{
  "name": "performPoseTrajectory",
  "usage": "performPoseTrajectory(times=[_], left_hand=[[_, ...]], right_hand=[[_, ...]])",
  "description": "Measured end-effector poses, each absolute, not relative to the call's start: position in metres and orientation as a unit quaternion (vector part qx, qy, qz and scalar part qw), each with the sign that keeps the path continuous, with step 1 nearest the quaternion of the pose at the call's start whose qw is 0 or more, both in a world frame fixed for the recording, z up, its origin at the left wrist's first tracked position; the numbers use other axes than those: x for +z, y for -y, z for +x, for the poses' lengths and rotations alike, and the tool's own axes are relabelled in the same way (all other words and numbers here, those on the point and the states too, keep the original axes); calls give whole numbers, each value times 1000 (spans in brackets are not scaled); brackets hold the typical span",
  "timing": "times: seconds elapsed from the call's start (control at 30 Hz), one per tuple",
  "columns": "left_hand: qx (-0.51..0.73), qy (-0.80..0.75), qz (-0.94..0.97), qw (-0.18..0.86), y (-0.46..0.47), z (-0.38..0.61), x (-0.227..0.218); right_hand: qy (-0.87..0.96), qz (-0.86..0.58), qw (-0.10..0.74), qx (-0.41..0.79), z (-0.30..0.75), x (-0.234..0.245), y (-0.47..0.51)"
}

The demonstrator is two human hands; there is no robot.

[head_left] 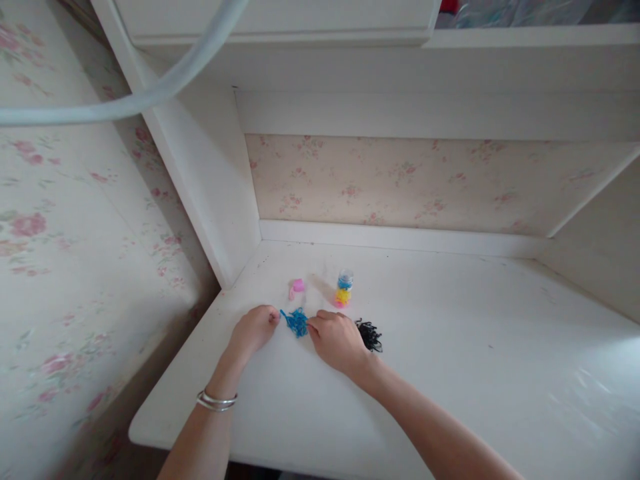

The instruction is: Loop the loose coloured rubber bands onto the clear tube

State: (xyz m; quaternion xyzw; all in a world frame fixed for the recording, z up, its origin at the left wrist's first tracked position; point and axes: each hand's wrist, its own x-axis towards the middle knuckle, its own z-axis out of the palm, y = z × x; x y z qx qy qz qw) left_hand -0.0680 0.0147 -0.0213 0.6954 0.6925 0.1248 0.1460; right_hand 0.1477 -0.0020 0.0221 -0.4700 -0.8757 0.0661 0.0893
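A small heap of blue rubber bands lies on the white desk between my hands. From its left side a blue strand reaches toward the fingertips of my left hand, which are pinched together at that end. My right hand is closed, with its fingertips at the heap's right edge; what sits between them is too small to make out. Just beyond my right hand lies a pile of black rubber bands, partly covered by the hand. Silver bangles circle my left wrist.
A clear stacked jar with blue, yellow and pink layers stands behind my right hand. Left of it lies a small pink piece. The white desk meets a side panel at left. A pale curved tube crosses the upper left.
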Motion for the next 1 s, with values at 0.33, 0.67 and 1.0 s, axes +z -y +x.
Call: performPoseTrajectory(times=[0.33, 0.67, 1.0], left_hand=[[150, -729, 661, 98, -14, -60, -15], [154, -735, 655, 89, -13, -57, -12], [168, -738, 648, 84, -12, -58, -10]], right_hand=[[818, -496, 282, 68, 225, 68, -48], [823, -506, 245, 83, 229, 81, -84], [831, -512, 208, 71, 224, 82, -94]])
